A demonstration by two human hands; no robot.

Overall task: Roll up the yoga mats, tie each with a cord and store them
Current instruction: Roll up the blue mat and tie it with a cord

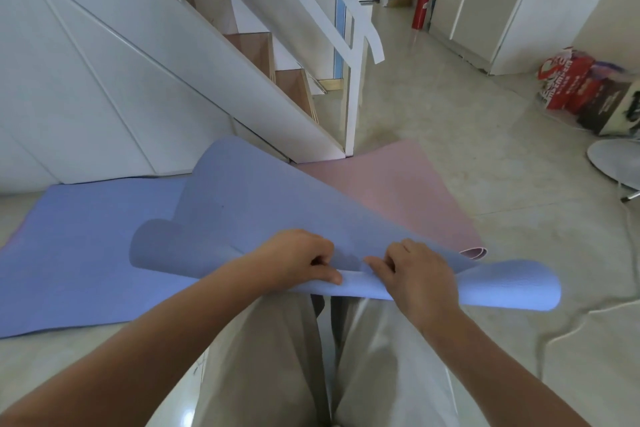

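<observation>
A blue yoga mat (242,218) is lifted off the floor in front of me, loosely curled into a wide, cone-like roll. My left hand (298,260) grips its near edge, fingers curled over it. My right hand (415,274) grips the same edge just to the right, beside the rolled end (512,284) that sticks out to the right. A second blue mat (69,253) lies flat on the floor to the left. A pink mat (391,191) lies on the floor behind, its near end slightly curled (474,253). No cord is in view.
A white staircase (207,45) with a railing post (353,107) rises right behind the mats. Red bags and a box (588,94) stand at the right wall, near a white fan base (616,159) and its cable (588,315). A fire extinguisher (419,9) stands farther back.
</observation>
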